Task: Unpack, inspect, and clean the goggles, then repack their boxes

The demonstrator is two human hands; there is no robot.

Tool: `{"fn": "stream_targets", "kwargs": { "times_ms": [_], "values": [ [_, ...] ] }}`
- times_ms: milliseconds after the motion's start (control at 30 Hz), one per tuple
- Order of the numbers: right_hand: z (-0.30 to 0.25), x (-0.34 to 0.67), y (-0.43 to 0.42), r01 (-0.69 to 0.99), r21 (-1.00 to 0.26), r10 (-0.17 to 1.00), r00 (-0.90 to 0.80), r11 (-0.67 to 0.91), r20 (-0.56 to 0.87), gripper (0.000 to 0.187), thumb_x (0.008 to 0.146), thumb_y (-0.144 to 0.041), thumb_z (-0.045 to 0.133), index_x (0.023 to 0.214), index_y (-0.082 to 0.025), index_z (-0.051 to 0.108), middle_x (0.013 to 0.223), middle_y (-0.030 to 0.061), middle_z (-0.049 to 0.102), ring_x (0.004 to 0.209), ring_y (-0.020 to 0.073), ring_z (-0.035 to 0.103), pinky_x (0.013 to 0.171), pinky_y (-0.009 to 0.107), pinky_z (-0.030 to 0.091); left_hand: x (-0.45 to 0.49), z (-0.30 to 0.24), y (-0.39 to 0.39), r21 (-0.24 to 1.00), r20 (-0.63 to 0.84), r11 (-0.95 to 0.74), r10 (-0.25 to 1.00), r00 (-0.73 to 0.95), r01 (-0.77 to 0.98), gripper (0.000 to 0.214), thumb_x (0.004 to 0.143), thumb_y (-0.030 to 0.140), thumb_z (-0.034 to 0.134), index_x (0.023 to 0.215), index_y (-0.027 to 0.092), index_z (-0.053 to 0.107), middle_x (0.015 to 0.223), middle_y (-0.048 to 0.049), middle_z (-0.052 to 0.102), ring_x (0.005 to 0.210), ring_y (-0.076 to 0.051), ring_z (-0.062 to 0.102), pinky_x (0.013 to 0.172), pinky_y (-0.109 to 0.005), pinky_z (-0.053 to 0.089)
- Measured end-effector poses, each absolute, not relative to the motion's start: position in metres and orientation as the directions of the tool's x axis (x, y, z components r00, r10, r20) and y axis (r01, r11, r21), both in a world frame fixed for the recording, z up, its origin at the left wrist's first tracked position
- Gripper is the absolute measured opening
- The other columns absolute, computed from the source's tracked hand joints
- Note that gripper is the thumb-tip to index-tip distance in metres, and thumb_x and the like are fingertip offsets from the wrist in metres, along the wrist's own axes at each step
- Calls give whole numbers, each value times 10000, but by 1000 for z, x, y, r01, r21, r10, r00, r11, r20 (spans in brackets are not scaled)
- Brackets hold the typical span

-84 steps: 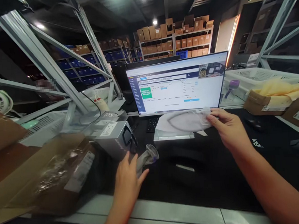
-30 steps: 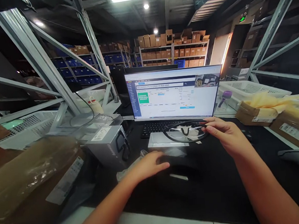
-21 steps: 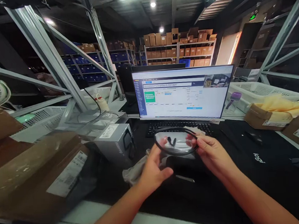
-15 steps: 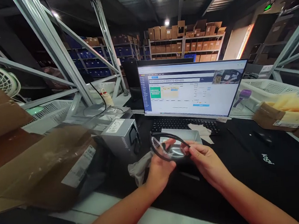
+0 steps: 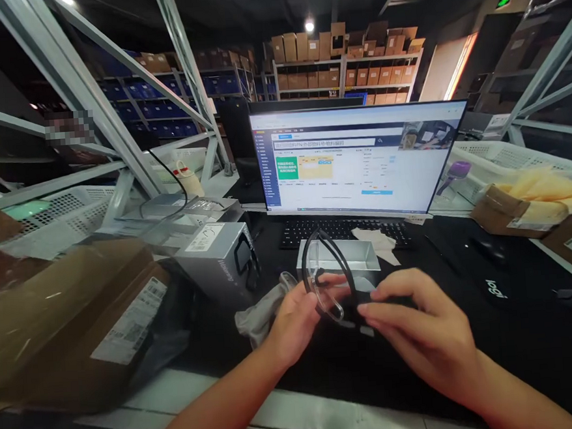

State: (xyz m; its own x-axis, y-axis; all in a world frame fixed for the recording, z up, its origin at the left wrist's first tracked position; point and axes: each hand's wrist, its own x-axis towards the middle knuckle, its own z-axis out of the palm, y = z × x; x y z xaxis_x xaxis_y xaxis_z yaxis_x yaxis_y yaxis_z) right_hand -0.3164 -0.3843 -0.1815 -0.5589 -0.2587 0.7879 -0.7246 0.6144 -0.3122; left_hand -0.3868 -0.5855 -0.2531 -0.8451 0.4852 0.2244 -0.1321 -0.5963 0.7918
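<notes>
A pair of clear-lensed glasses with a black frame (image 5: 326, 270) is held up over the black desk mat (image 5: 424, 368), tilted nearly on end. My left hand (image 5: 293, 318) grips its lower part with fingers closed on the frame. My right hand (image 5: 421, 329) pinches the frame's near end with thumb and forefinger. A grey cloth pouch (image 5: 263, 311) lies on the mat beside my left hand. Behind the glasses sits an open silver box (image 5: 338, 256), with a white cloth (image 5: 379, 242) on the keyboard (image 5: 341, 230).
A monitor (image 5: 355, 160) stands behind the keyboard. A grey carton (image 5: 215, 258) and brown parcels (image 5: 73, 321) crowd the left side. White baskets (image 5: 502, 157), parcels with yellow padding (image 5: 534, 200) and a mouse (image 5: 487, 249) are on the right. Steel shelf struts rise on both sides.
My right hand drew the glasses out of their white wrap and brought them toward me. My left hand left the pouch and joined it. The glasses have turned from flat to nearly upright.
</notes>
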Motion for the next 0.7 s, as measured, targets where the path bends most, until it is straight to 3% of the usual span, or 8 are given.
{"fn": "stream_targets", "kwargs": {
  "times_ms": [67, 167, 333, 500, 700],
  "values": [
    [-176, -321, -372, -664, -326, -173, -570, 673, 804, 214, 873, -127, 670, 1009, -267, 758, 931, 52, 650, 843, 179, 641, 711, 304, 550, -385, -253, -586, 760, 161, -596, 557, -815, -257, 437, 861, 522, 681, 1070, 140, 715, 1123, -128, 739, 1035, -300, 717, 955, -413, 544],
    [-175, -342, -356, -585, -443, -50, -639, 679, 768, 143, 869, -148, 696, 945, -250, 761, 875, 25, 646, 794, 151, 636, 682, 270, 537, -384, -254, -588, 655, 47, -548, 717, -696, -520, 466, 894, 567, 600, 982, 123, 712, 968, -120, 764, 850, -258, 754, 852, -369, 570],
    [-190, -362, -366, -610, -512, -78, -685, 604, 724, 78, 861, -161, 712, 912, -212, 742, 817, 8, 674, 712, 127, 646, 641, 247, 531, -384, -260, -589, 581, 25, -460, 834, -550, -671, 492, 908, 582, 545, 953, 119, 704, 848, -112, 766, 621, -193, 718, 684, -318, 586],
    [-197, -350, -383, -582, -341, -46, -547, 738, 836, 88, 840, -116, 715, 817, -190, 673, 786, 10, 687, 721, 131, 660, 670, 250, 538, -378, -259, -590, 595, -34, -424, 836, -548, -683, 507, 840, 613, 634, 916, 119, 717, 828, -112, 766, 640, -192, 718, 692, -311, 586],
    [-200, -340, -384, -537, -82, -188, -429, 840, 884, 226, 825, -48, 702, 994, -198, 702, 1095, 100, 662, 931, 174, 669, 752, 267, 589, -372, -257, -587, 679, -74, -433, 764, -642, -593, 554, 799, 671, 642, 896, 130, 719, 801, -94, 748, 703, -226, 731, 638, -291, 562]
  ]
}}
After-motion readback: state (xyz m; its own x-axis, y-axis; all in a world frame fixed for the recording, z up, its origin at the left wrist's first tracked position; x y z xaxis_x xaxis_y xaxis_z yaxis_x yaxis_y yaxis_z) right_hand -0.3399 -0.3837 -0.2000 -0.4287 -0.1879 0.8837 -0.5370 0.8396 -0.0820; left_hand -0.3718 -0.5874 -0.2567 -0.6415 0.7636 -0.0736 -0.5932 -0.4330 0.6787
